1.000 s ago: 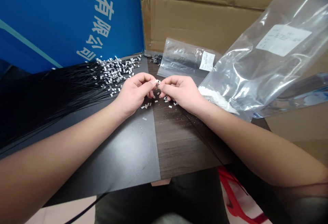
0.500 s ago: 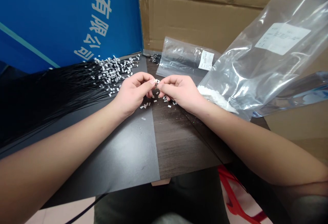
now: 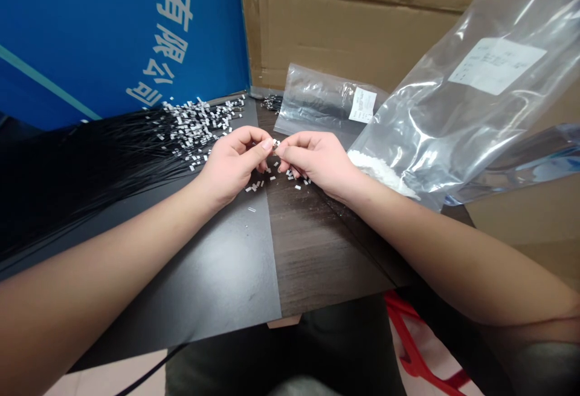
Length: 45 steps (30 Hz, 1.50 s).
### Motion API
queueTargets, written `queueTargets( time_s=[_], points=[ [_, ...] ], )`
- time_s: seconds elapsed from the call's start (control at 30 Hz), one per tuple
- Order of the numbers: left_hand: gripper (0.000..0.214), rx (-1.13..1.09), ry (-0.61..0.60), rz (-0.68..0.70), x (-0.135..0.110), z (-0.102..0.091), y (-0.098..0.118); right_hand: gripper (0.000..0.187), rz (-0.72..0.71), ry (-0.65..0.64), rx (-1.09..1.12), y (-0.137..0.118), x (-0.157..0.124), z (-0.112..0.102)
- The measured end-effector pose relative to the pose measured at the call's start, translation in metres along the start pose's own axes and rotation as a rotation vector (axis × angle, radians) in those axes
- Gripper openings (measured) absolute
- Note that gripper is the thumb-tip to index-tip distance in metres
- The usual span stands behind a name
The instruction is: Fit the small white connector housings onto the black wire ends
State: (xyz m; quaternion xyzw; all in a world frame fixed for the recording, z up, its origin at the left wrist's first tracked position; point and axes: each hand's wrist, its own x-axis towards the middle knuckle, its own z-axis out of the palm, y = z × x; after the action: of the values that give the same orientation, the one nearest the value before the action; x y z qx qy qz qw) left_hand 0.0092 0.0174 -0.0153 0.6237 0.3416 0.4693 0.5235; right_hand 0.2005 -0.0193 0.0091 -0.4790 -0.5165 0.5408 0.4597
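Note:
My left hand [image 3: 233,163] and my right hand [image 3: 317,160] meet fingertip to fingertip over the dark table [image 3: 312,251]. Both pinch closed on a tiny white connector piece [image 3: 274,142] between them; whether a wire is attached I cannot make out. Several loose white pieces [image 3: 272,178] lie scattered under the hands. To the left a bundle of thin black wires [image 3: 113,148] fans out, their ends tipped with white connectors [image 3: 199,127].
A large clear plastic bag [image 3: 457,106] holding white pieces stands at the right. A smaller clear bag [image 3: 326,103] lies behind the hands. A blue printed board [image 3: 113,33] and a cardboard box [image 3: 344,27] wall the back. A grey sheet [image 3: 226,263] covers the table's left part.
The view has drifted slightly left. Both hands stay together, pinching the small piece, with only tiny finger shifts.

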Motion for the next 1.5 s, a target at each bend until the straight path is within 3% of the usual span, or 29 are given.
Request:
queueTargets(
  time_s=[1.5],
  points=[
    [0.034,0.057,-0.012,0.019,0.0000,-0.0001,0.0005,0.008,-0.077,0.021,-0.156,-0.0014,-0.0020,-0.0006]
  ],
)
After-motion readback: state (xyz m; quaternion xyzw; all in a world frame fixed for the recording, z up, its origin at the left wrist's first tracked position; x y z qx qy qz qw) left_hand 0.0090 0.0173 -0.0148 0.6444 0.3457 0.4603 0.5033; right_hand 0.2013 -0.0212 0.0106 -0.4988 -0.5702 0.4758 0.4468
